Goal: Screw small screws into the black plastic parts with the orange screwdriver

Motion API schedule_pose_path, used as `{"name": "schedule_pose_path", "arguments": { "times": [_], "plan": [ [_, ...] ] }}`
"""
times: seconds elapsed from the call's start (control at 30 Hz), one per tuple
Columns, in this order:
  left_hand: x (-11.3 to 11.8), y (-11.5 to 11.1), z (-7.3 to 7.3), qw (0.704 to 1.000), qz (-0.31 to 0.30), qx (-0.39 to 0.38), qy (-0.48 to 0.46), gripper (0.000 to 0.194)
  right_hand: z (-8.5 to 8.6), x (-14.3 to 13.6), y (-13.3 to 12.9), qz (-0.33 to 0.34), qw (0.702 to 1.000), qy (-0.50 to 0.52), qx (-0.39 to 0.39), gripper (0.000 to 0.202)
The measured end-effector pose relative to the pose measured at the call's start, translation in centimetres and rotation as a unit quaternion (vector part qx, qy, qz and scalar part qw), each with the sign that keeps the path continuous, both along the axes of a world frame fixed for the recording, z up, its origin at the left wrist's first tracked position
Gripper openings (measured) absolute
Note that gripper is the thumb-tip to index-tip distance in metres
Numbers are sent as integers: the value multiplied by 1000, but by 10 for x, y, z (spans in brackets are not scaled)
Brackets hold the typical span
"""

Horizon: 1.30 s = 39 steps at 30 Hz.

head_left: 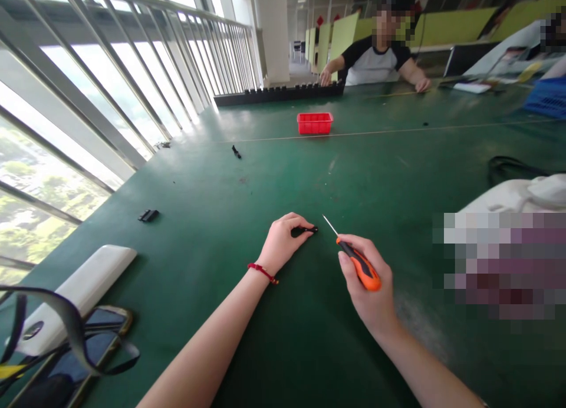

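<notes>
Near the middle of the green table (198, 302), my left hand (285, 237) pinches a small black part (305, 229) between thumb and fingers. Its exact kind is too small to make out, and the fingers cover some of it. Just to the right, my right hand (371, 284) is wrapped round an orange and black screwdriver (363, 269). The thin metal shaft points up and to the left, its tip a little apart from the black part.
A red bin (315, 124) stands farther back. Small black pieces lie left, one (149, 215) near the edge. A white case (79, 296) and a phone (95, 349) with straps sit front left. Across the table, a person (375, 60) sits by a long black strip (278, 94).
</notes>
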<state>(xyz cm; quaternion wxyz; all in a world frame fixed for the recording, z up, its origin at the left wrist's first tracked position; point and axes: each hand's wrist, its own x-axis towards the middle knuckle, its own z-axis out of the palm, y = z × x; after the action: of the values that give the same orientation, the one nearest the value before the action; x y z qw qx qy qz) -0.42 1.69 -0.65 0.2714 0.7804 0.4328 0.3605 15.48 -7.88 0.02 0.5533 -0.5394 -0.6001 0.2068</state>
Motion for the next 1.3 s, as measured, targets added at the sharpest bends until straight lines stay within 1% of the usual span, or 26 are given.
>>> {"name": "schedule_pose_path", "arguments": {
  "times": [0.07, 0.13, 0.27, 0.5, 0.87, 1.07, 1.3],
  "plan": [
    [0, 0, 2, 1000, 2, -5, 4, 10, 0, 0, -4, -21, 999, -4, 46, 12],
    [0, -1, 3, 1000, 1, -8, 11, 10, 0, 0, -7, -24, 997, -18, 76, 8],
    [0, -2, 4, 1000, -4, -10, 24, 10, 0, 1, -9, -19, 993, -51, 105, 8],
    [-1, -2, 5, 1000, 7, -7, 11, 15, 1, 0, -8, -19, 994, -51, 94, 6],
    [0, -1, 4, 1000, 8, -15, -2, 16, 0, 0, -6, -27, 995, -26, 95, 8],
    [-1, -1, 4, 1000, 6, -24, 1, 14, -1, 0, -4, -16, 996, -16, 84, 8],
    [-1, -1, 3, 1000, 7, -24, -1, 15, -2, 1, -5, -20, 996, -21, 89, 8]
  ]
}}
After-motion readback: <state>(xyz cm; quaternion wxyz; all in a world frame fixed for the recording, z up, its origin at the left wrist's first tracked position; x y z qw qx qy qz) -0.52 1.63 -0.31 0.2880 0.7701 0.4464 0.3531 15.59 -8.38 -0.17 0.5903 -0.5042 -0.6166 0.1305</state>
